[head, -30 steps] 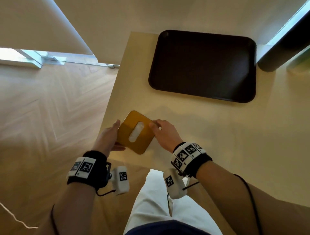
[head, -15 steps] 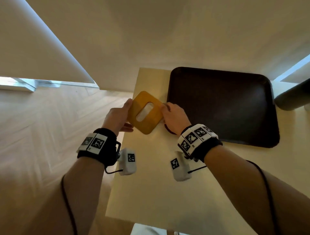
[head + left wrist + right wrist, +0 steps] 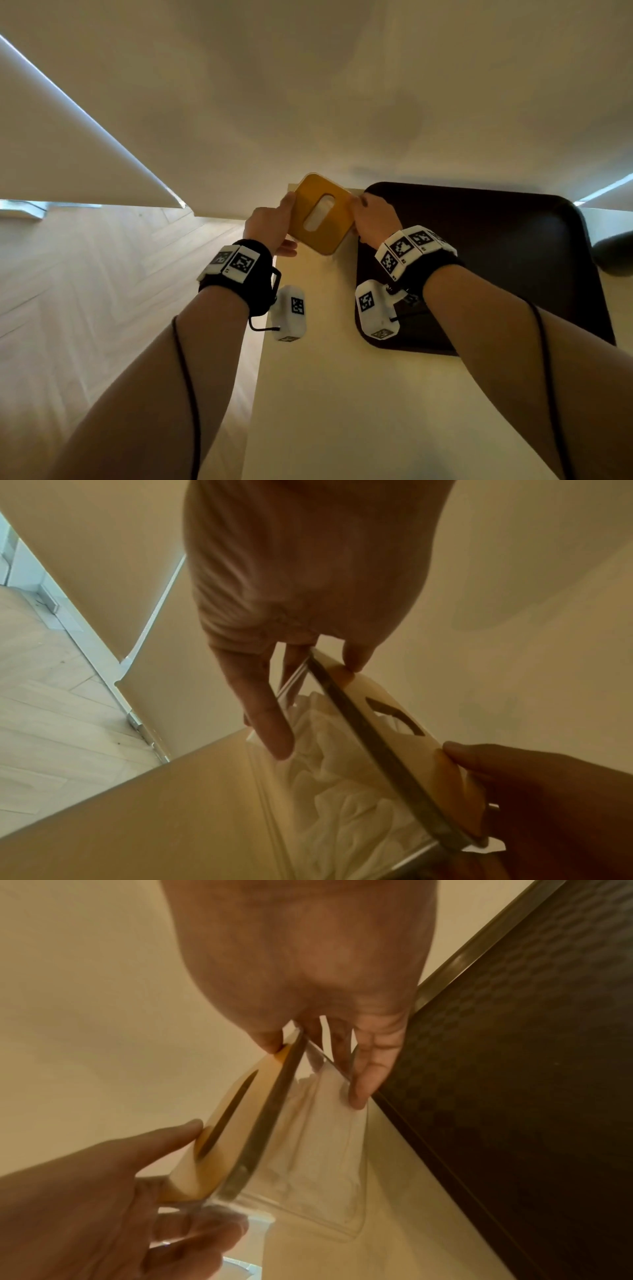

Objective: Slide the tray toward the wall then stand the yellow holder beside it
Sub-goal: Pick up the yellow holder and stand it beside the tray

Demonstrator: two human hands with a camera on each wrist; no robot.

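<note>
Against the wall, the dark tray sits on the table; my left hand and right hand now grip the yellow holder, carried up to the tray's nine o'clock, ready to stand.

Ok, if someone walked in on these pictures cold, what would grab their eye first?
Probably the flat yellow holder with an oval slot, held up between both hands, the left hand and the right hand each gripping an edge, near the table's far left corner. Next, the big dark rectangular tray lying just right of it, close to the pale wall.
</note>
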